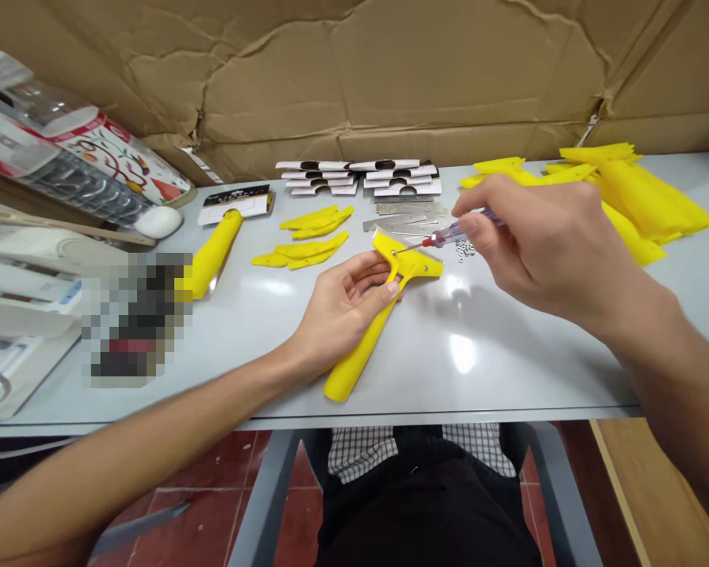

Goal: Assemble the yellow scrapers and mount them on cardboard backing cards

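Observation:
My left hand [346, 307] is closed round the neck of a yellow scraper [360, 354], whose handle points down toward the table's front edge. My right hand [537, 236] grips a screwdriver [449, 234] with a clear handle and a red collar. The screwdriver's tip meets the scraper head at its left screw; another screw shows at the head's right side. Just beyond the head lie thin metal blades [405, 216], and small metal nuts or washers [465, 251] sit to its right, partly near my right fingers.
Yellow flat pieces [313, 249], folded cards [402, 179] and a carded scraper [216, 252] lie behind and left. Yellow handles [650, 197] pile up at right. Bottles [118, 157] stand left; cardboard [390, 71] walls the back of the table [508, 370].

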### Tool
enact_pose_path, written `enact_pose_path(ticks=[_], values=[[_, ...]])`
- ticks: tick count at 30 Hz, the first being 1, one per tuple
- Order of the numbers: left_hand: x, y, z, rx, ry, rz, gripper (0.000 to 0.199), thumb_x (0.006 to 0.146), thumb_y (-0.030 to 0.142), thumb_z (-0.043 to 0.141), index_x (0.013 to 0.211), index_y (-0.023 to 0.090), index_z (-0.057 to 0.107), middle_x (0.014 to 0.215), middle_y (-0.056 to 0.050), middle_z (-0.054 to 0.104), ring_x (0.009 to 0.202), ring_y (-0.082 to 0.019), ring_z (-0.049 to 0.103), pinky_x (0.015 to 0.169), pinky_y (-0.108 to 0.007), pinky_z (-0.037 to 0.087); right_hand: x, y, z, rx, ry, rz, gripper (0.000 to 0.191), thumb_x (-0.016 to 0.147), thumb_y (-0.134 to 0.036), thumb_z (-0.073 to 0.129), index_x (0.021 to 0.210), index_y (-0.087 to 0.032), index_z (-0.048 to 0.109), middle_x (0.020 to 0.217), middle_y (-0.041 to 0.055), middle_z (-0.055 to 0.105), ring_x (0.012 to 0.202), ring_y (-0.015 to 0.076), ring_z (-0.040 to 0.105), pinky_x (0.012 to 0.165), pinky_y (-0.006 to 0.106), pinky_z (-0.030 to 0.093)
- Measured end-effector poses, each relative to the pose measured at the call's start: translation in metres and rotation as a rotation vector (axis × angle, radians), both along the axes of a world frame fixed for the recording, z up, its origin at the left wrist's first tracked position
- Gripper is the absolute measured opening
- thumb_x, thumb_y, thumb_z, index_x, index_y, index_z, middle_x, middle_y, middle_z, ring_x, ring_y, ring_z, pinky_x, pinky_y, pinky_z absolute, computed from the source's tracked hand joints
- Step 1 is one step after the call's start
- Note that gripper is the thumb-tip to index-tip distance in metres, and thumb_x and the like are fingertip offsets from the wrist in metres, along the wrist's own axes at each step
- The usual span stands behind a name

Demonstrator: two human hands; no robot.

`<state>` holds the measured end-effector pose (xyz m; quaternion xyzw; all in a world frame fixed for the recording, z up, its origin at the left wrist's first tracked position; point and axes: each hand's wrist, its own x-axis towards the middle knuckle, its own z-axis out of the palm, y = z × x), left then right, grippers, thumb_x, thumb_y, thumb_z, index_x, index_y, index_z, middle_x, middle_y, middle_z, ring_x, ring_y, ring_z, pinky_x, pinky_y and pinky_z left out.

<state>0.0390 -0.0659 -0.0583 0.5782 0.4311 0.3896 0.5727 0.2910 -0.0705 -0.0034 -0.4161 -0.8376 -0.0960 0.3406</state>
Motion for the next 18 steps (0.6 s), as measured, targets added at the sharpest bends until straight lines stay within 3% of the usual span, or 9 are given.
enact_pose_path(ticks=[5,10,13,18], values=[[-0.0012,0.0000,-0.0007,0.020,0.023,0.024,0.038,0.084,0.038,0.092,0.110,0.019,0.073,0.124,-0.011,0.077,0.119,-0.030,0.073,0.109,-0.052,0.062,-0.0004,-0.0007,0.0018,-0.011,-0.001,0.103,0.022,0.110,-0.025,0.051,0.103,-0.023,0.071,0.091,0.0039,0.078,0.076,0.0201,0.070,0.069,0.035,0.049],[-0.0009,-0.0001,0.0017,0.007,0.037,-0.002,0.044,0.083,0.038,0.093,0.116,0.017,0.073,0.130,-0.014,0.077,0.122,-0.031,0.072,0.112,-0.052,0.060,-0.0002,-0.0023,-0.0005,0.064,-0.105,-0.094,0.045,0.113,-0.054,0.048,0.089,-0.024,0.071,0.058,-0.0008,0.060,0.053,0.0192,0.054,0.056,0.035,0.031],[-0.0005,0.0000,0.0024,-0.002,0.040,-0.007,0.048,0.085,0.039,0.092,0.123,0.016,0.072,0.135,-0.016,0.075,0.124,-0.031,0.072,0.113,-0.053,0.059,-0.0004,-0.0030,0.0002,0.050,-0.161,-0.117,0.054,0.114,-0.055,0.039,0.086,-0.022,0.071,0.053,0.0006,0.053,0.048,0.0192,0.044,0.054,0.036,0.022],[-0.0005,0.0008,0.0002,0.012,0.040,0.004,0.046,0.084,0.039,0.092,0.119,0.015,0.073,0.129,-0.014,0.076,0.121,-0.029,0.072,0.114,-0.051,0.058,-0.0034,-0.0067,0.0007,-0.087,-0.078,-0.005,0.020,0.106,-0.038,0.057,0.109,-0.023,0.070,0.075,0.0017,0.070,0.061,0.0201,0.059,0.061,0.035,0.038]])
